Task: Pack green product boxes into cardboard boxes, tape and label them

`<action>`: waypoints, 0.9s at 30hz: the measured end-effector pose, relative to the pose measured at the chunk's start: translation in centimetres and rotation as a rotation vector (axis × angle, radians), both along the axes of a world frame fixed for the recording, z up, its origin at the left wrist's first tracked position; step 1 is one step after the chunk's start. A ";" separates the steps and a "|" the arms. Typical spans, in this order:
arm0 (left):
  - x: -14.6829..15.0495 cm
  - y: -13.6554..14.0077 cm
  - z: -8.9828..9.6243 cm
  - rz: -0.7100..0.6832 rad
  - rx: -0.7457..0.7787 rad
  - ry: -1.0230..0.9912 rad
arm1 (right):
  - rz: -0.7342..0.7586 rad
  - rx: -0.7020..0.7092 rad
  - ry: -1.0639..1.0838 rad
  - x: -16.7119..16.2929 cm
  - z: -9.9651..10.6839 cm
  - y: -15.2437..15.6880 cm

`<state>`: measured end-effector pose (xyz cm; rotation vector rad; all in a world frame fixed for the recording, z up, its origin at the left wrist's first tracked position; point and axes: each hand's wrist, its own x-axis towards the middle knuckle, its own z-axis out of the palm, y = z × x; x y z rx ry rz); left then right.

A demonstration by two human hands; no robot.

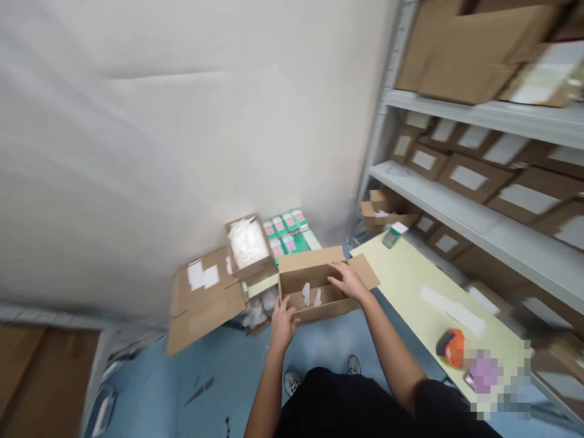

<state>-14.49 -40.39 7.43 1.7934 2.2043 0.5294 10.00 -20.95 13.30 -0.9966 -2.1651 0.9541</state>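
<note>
An open cardboard box (pixel 314 313) is in front of me, its back and right flaps folded outward. Two small white pieces, perhaps paper or plastic, are inside, one of them a curled white piece (pixel 306 294). My left hand (pixel 283 323) grips the box at its near left corner, thumb and fingers around the edge. Over the right part of the box reaches my right hand (pixel 347 281), fingers apart and nothing visible in them. The right forearm crosses the box's right side.
Behind stand a carton of white items (pixel 249 242) and several green-and-pink packs (pixel 287 225). A flattened carton (pixel 207 304) leans left. On the right, a pale yellow table (pixel 401 274) holds a green-white box (pixel 394 235) and an orange tape roll (pixel 452 348); metal shelving (pixel 483 112) with labelled cartons rises beyond.
</note>
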 end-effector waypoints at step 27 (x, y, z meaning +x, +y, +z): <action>25.2 38.1 -3.8 -0.997 -0.124 -0.126 | -1.080 -0.047 0.039 31.1 -2.2 4.6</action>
